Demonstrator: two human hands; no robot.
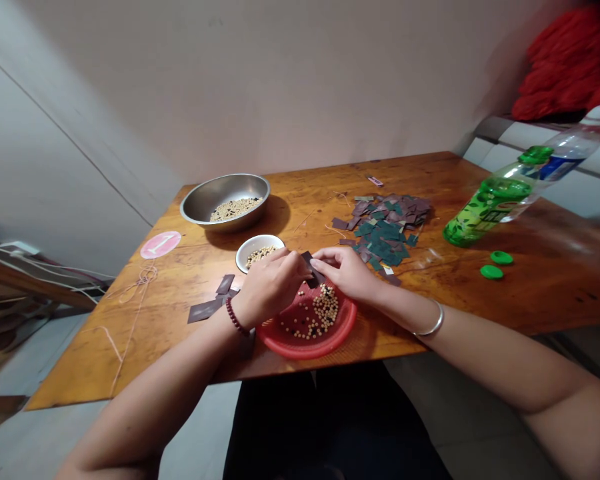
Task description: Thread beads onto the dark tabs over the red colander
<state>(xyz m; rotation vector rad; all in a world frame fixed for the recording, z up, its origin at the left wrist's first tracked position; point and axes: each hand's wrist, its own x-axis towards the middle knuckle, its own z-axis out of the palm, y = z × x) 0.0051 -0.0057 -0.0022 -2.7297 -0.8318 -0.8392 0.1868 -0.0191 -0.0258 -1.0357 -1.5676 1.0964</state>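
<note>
My right hand (347, 270) pinches a small dark rectangular piece (314, 269) that looks like sandpaper, between thumb and fingers. Against its left side, my left hand (277, 280) is closed with fingertips together; what they grip is hidden. Both hands are over the far rim of a red plastic basket (305, 352). Inside it lie pale and black beads (326, 307), mostly toward the right. A white bowl (261, 239) with similar beads stands just behind my left hand. Several dark pieces (206, 310) lie beside my left wrist.
A steel basin (195, 212) holding more beads stands at the back left. Maroon and green pieces (383, 233) are heaped behind my right hand. To the right are a green bottle (485, 207), a clear bottle (573, 143) and two green caps (492, 271). String (143, 277) trails at left.
</note>
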